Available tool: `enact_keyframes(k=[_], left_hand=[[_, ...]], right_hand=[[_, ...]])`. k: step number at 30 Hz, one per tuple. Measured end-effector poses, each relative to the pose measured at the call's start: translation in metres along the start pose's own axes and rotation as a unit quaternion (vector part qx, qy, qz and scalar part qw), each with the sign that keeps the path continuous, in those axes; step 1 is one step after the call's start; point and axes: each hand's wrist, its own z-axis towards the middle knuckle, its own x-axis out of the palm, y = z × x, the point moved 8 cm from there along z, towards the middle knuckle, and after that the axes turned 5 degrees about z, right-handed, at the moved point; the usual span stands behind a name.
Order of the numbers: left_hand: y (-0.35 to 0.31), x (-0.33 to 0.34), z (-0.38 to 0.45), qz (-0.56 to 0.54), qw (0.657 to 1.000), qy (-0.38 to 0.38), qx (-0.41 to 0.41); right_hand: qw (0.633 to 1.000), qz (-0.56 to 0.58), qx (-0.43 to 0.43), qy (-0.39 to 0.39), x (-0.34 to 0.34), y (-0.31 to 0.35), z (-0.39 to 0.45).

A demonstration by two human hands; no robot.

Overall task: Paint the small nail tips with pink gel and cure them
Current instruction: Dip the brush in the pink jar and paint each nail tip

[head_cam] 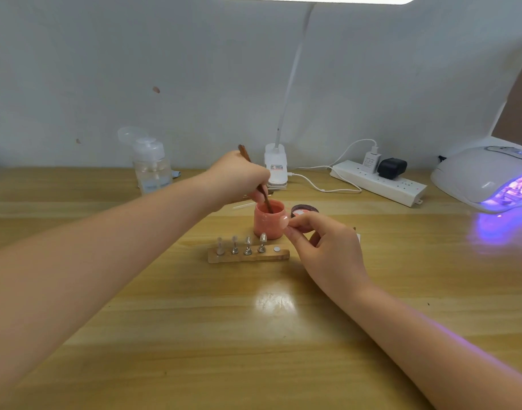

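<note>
An open pink gel jar (268,224) stands mid-table. My left hand (239,177) grips a brown-handled brush (255,180) whose tip dips into the jar. My right hand (322,247) pinches a small nail tip (284,222) on its stand between thumb and forefinger, held against the jar's right side. In front of the jar lies a wooden holder (248,256) carrying several clear nail tips on metal stands, with one bare magnet spot at its right end. The jar's dark lid (304,210) rests upside down behind my right fingers.
A white curing lamp (487,180) glows violet at the far right. A power strip (378,183) with plugs and white cables lies at the back. A clip desk lamp (276,170) and a clear pump bottle (151,167) stand against the wall.
</note>
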Motion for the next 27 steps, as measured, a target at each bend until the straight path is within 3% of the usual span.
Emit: enact_keyframes(k=[8, 15, 22, 27], left_hand=[[0.048, -0.036, -0.003, -0.189, 0.979, -0.023, -0.072], [0.083, -0.041, -0.01, -0.237, 0.965, -0.048, -0.1], [0.084, -0.022, -0.015, -0.302, 0.945, 0.014, -0.124], [0.093, -0.027, -0.017, -0.318, 0.94, -0.042, -0.118]], right_hand=[[1.0, -0.018, -0.007, 0.012, 0.001, 0.005, -0.001], [0.999, -0.025, -0.008, 0.018, 0.001, 0.006, -0.001], [0.999, -0.025, -0.003, 0.022, 0.001, 0.006, -0.001], [1.0, -0.02, -0.002, 0.019, 0.0, 0.005, -0.001]])
